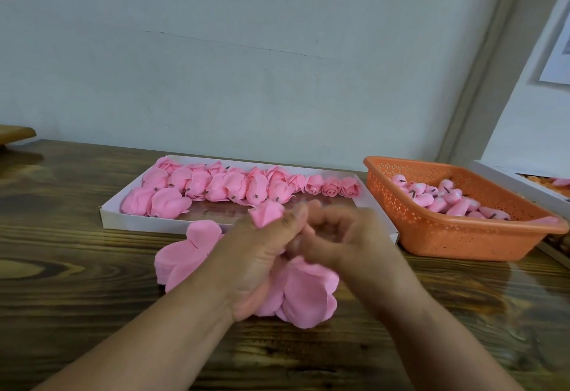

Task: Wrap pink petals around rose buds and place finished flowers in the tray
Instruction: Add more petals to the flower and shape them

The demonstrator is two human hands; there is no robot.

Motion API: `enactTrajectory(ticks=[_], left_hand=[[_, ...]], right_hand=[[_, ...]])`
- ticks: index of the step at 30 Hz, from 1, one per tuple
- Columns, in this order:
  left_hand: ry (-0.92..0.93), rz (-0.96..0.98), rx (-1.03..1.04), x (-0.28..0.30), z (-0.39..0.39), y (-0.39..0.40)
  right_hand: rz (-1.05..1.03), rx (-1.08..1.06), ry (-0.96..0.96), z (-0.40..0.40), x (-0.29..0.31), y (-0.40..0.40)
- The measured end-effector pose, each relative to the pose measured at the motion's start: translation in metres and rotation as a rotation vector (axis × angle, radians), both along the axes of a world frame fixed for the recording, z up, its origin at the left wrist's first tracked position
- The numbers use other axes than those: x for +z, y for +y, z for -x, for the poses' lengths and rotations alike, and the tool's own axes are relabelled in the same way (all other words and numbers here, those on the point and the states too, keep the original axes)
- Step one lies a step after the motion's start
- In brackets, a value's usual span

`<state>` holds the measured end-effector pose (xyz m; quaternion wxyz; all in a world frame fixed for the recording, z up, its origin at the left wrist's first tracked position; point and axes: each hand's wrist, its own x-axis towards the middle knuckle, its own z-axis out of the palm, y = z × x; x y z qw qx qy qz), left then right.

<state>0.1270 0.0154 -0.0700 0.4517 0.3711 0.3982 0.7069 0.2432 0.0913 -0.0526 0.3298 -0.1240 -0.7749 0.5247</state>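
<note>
The small pink flower of soft petals is held up above the desk, just in front of the near edge of the tray, and it sticks out over the top of the left hand. The grip of the left hand is closed around the lower part of this flower, with the thumb pressed against it. The right hand is close beside it, touching the left hand; its fingers are curled toward the flower, but they are blurred and I cannot tell if this grip holds something. Under both hands lies a loose pile of flat pink petal pieces on the dark brown wooden desk. Behind the hands stands the flat white cardboard tray, and inside it finished pink roses lie in rows along its far side. To the right of the tray, near it, stands an orange plastic basket with small holes, which holds pink rose buds with short dark stems. At the far right edge another white tray is seen only partly.
</note>
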Motion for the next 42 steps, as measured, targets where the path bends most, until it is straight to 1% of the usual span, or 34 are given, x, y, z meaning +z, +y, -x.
enactTrajectory(ticks=[3, 5, 7, 9, 11, 13, 15, 17, 20, 26, 29, 31, 35, 37, 39, 40, 41, 42], left_hand=[[0.241, 0.006, 0.112, 0.005, -0.004, -0.004], [0.351, 0.001, 0.145, 0.006, -0.008, -0.006], [0.503, 0.029, 0.206, 0.007, -0.011, -0.008], [0.588, 0.048, 0.233, 0.007, -0.011, -0.008], [0.617, 0.054, 0.199, 0.009, -0.011, -0.009], [0.646, 0.064, 0.147, 0.012, -0.012, -0.010], [0.651, 0.064, 0.099, 0.015, -0.012, -0.009], [0.650, 0.064, 0.040, 0.023, -0.012, -0.008], [0.587, 0.135, -0.071, 0.038, -0.005, -0.003], [0.560, 0.291, -0.256, 0.073, 0.006, 0.009], [0.532, 0.330, -0.358, 0.076, 0.008, 0.012], [0.512, 0.356, -0.362, 0.073, 0.009, 0.016], [0.496, 0.397, -0.306, 0.060, 0.011, 0.025], [0.476, 0.391, -0.304, 0.053, 0.010, 0.026], [0.514, 0.377, -0.330, 0.052, 0.011, 0.022], [0.573, 0.376, -0.338, 0.053, 0.015, 0.021], [0.663, 0.375, -0.320, 0.055, 0.022, 0.020], [0.780, 0.370, -0.258, 0.055, 0.029, 0.020]], right_hand=[[-0.065, -0.103, 0.082, -0.011, 0.014, 0.010], [-0.126, -0.109, 0.084, -0.014, 0.019, 0.008], [-0.294, -0.092, 0.019, -0.015, 0.024, 0.004], [-0.460, -0.056, -0.060, -0.016, 0.033, 0.001], [-0.541, -0.019, -0.149, -0.018, 0.042, 0.003], [-0.562, 0.033, -0.230, -0.018, 0.048, 0.008], [-0.480, 0.136, -0.244, -0.014, 0.051, 0.009], [-0.303, 0.264, -0.215, -0.011, 0.053, 0.010], [-0.165, 0.323, -0.138, -0.007, 0.058, 0.017], [-0.011, 0.209, -0.020, 0.000, 0.064, 0.039], [0.030, 0.239, 0.037, 0.002, 0.057, 0.041], [0.053, 0.257, 0.077, 0.004, 0.050, 0.042], [0.033, 0.139, 0.154, 0.008, 0.035, 0.044], [-0.003, 0.128, 0.166, 0.009, 0.026, 0.043], [0.012, 0.132, 0.174, 0.008, 0.020, 0.042], [0.041, 0.118, 0.186, 0.007, 0.018, 0.044], [0.068, 0.091, 0.205, 0.005, 0.017, 0.048], [0.076, 0.049, 0.228, 0.002, 0.016, 0.053]])
